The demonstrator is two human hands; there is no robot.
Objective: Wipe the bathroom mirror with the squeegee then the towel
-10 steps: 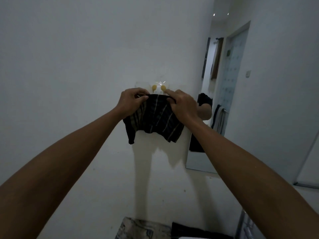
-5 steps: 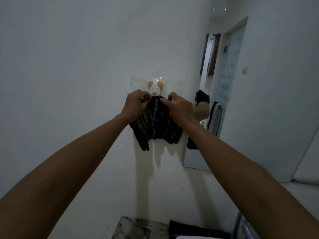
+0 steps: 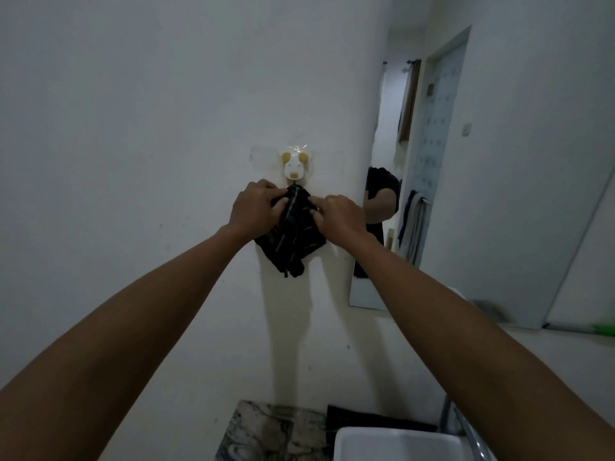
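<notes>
A dark striped towel (image 3: 293, 241) hangs bunched against the white wall, its top right under a white-and-yellow animal-shaped hook (image 3: 294, 165). My left hand (image 3: 256, 207) pinches the towel's upper left edge. My right hand (image 3: 339, 217) grips its upper right edge. The mirror (image 3: 449, 181) is on the wall to the right and reflects my arm, a door and hanging towels. A green object (image 3: 604, 329), possibly the squeegee, lies at the mirror's bottom right, too blurred to tell.
A white sink basin (image 3: 396, 444) sits at the bottom, with a chrome tap (image 3: 466, 427) on its right. A marbled countertop (image 3: 266, 430) and a dark cloth (image 3: 366, 420) lie left of and behind the sink.
The towel has gone from spread wide across the hook to gathered into a bunch below it. Both hands have come lower and closer together, uncovering the hook.
</notes>
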